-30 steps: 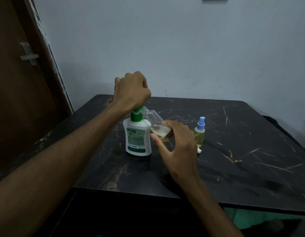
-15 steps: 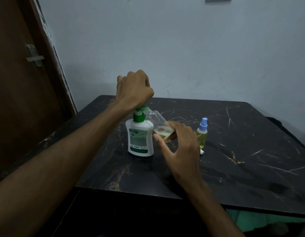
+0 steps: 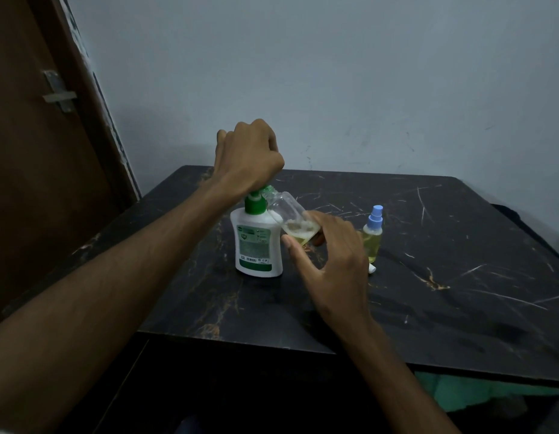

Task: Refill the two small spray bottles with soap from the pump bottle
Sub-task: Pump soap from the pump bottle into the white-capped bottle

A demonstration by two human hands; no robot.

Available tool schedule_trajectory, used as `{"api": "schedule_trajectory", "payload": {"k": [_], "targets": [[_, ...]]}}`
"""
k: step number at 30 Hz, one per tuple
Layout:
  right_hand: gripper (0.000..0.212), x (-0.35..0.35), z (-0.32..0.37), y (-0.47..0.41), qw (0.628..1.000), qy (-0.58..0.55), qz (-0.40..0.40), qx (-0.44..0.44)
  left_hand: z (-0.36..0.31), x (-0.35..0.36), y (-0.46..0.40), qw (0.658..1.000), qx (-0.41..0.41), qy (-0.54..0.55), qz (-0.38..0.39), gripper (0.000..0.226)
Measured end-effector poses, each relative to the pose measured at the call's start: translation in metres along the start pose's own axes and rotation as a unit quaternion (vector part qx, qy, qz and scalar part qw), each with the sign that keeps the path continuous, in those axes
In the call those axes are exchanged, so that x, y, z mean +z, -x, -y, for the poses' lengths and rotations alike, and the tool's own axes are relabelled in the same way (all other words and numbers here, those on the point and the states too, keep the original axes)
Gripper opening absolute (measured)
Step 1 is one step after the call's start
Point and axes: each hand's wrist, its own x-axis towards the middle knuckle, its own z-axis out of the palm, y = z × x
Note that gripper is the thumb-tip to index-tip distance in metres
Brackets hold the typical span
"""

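Note:
A white pump bottle (image 3: 256, 245) with a green pump head stands on the black marble table (image 3: 444, 277). My left hand (image 3: 248, 158) is fisted on top of the pump head, pressing it. My right hand (image 3: 331, 264) holds a small clear uncapped spray bottle (image 3: 292, 216) tilted with its mouth at the pump nozzle; yellowish soap lies in its lower end. A second small spray bottle (image 3: 372, 236), with a blue cap and yellow liquid, stands upright just right of my right hand.
A small white piece (image 3: 372, 269) lies on the table at the foot of the capped bottle. A brown door (image 3: 37, 183) with a metal latch stands at the left. A pale wall runs behind the table.
Both hands and the bottles keep the same pose; only the camera view shifted slightly. The soap level in the tilted bottle looks about the same.

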Motion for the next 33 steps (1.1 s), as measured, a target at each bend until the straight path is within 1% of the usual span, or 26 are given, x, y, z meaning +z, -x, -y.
{"api": "schedule_trajectory", "payload": {"k": [7,11,14,17,22,26,29,33], "targets": [[0.038,-0.0006,0.0005,0.0002,1.000,-0.001,-0.004,0.000,-0.0026,-0.0031,-0.0029,1.000,0.011,-0.014,-0.014,0.020],[0.038,-0.0004,0.0002,0.0001,1.000,-0.001,-0.002,0.001,0.0011,0.0016,-0.0001,1.000,0.011,-0.004,-0.005,0.022],[0.038,-0.0009,0.0009,0.0002,1.000,-0.003,-0.003,-0.001,-0.0009,0.0009,-0.0011,1.000,0.016,-0.013,-0.010,0.018],[0.039,-0.0012,0.0008,0.0006,1.000,-0.001,-0.008,-0.001,-0.0028,-0.0029,-0.0047,1.000,0.015,-0.017,-0.017,0.022],[0.038,0.0003,0.0013,-0.0006,1.000,0.002,-0.008,-0.005,0.0004,0.0011,-0.0023,1.000,0.004,-0.004,0.001,0.022],[0.039,-0.0006,0.0014,0.0002,1.000,0.004,-0.010,-0.005,0.0000,0.0004,-0.0017,1.000,0.008,-0.005,-0.001,0.020],[0.041,0.0000,0.0011,0.0004,1.000,0.004,-0.009,0.001,-0.0021,-0.0035,-0.0035,1.000,0.011,-0.007,-0.007,0.024],[0.041,0.0001,0.0016,-0.0003,1.000,0.005,-0.005,0.002,0.0009,0.0006,-0.0017,1.000,0.011,0.006,0.004,0.022]]}}
